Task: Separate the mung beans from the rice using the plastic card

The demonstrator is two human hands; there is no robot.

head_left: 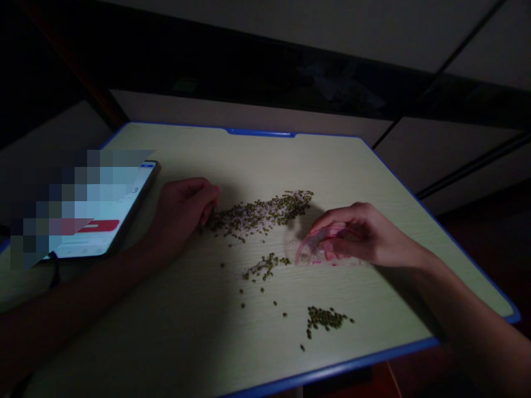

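Note:
A long heap of small green beans (277, 209), mixed with pale rice-like grains, lies across the middle of the table. My left hand (188, 202) rests at the heap's left end, fingers curled and thumb pressed to them; whatever they may hold is hidden. To the right of the heap, my right hand (357, 235) grips a clear, half-round plastic protractor (305, 251) with a pink edge, thumb in front and fingers behind. Its flat edge is down by the tabletop. A smaller mixed patch (265, 266) lies left of the protractor. Nearer to me is a pile of green beans (326, 318).
The pale table (174, 331) has a blue rim and a blue raised bar (261, 132) at its far edge. A lit phone or tablet (102, 237), partly pixelated, lies at the left with a dark cable. Loose beans are scattered between the piles. Cabinet fronts stand behind.

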